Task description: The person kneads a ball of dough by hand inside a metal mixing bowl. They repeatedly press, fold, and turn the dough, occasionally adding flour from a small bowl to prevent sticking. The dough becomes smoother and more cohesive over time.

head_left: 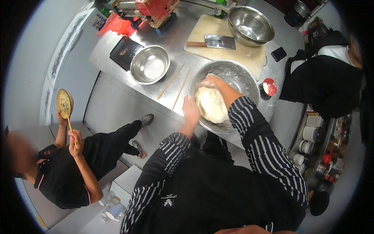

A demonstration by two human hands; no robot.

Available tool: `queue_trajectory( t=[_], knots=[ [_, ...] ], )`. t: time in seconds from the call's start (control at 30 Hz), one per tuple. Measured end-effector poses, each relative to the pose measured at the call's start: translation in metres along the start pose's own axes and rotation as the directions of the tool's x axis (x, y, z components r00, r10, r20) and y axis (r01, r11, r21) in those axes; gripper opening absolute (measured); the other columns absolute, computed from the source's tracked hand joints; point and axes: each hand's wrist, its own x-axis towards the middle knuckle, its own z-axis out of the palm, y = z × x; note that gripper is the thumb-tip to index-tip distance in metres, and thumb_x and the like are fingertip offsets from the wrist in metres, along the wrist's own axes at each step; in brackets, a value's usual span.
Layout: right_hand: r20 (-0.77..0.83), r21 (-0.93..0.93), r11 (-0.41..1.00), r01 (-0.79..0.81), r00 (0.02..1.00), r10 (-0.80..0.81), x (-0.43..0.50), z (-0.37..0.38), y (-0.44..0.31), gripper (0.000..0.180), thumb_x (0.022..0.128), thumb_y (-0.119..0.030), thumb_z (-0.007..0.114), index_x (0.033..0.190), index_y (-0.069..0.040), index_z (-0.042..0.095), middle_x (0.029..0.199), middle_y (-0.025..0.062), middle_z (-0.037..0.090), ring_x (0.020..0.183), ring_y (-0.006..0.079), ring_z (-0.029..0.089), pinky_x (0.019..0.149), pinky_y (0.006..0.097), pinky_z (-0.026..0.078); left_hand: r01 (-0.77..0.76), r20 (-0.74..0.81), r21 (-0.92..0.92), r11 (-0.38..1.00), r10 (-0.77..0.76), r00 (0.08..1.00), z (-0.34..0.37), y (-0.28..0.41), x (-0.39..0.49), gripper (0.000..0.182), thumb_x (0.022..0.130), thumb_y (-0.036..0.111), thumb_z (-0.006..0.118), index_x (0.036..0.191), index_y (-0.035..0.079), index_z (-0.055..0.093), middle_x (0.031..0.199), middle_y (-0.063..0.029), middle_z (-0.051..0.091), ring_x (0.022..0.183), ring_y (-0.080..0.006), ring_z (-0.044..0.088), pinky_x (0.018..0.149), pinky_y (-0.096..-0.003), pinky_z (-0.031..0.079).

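Observation:
A large steel mixing bowl [250, 84] sits at the table's near edge, its inner wall smeared with flour. In it lies a big pale lump of dough [211, 106]. My left hand [191, 109] grips the bowl's left rim, thumb up. Reaching into the bowl, my right hand [209, 81] curls over the far end of the dough; its fingertips are partly hidden and look floury. Two wooden chopsticks [180, 90] lie apart on the steel, left of the bowl. A smaller steel bowl [153, 67] stands farther left, with no food visible in it.
A cleaver [219, 41] and another steel bowl [250, 26] rest on the cutting board [201, 27]. To the right are a red-topped container [269, 87] and a black phone-like object [278, 54]. A black tray [124, 52] lies left. One person [96, 155] holds a food bowl; another [324, 79] stands right.

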Motion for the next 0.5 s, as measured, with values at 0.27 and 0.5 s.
queue_trajectory(
  t=[0.27, 0.5],
  knots=[
    [-0.037, -0.267, 0.949, 0.168, 0.982, -0.184, -0.069, 0.018, 0.038, 0.112, 0.075, -0.077, 0.089, 0.155, -0.005, 0.061, 0.15, 0.0284, 0.07, 0.141, 0.0466, 0.064, 0.12, 0.0482, 0.05, -0.002, -0.058, -0.038, 0.999, 0.0, 0.998, -0.004, 0.01, -0.005, 0.043, 0.116, 0.032, 0.052, 0.111, -0.006, 0.07, 0.101, -0.0363, 0.072, 0.1, -0.06, 0.068, 0.087, -0.0621, 0.051],
    [-0.372, -0.108, 0.982, 0.153, 0.91, -0.182, -0.218, -0.014, 0.065, 0.104, 0.084, -0.048, 0.089, 0.17, -0.013, 0.043, 0.155, 0.029, 0.066, 0.147, 0.0487, 0.06, 0.124, 0.0508, 0.048, -0.09, -0.046, -0.035, 0.995, 0.089, 0.995, -0.026, -0.001, 0.002, 0.036, 0.116, 0.029, 0.056, 0.113, -0.003, 0.071, 0.096, -0.0326, 0.073, 0.091, -0.0565, 0.07, 0.083, -0.0602, 0.053]
  ],
)
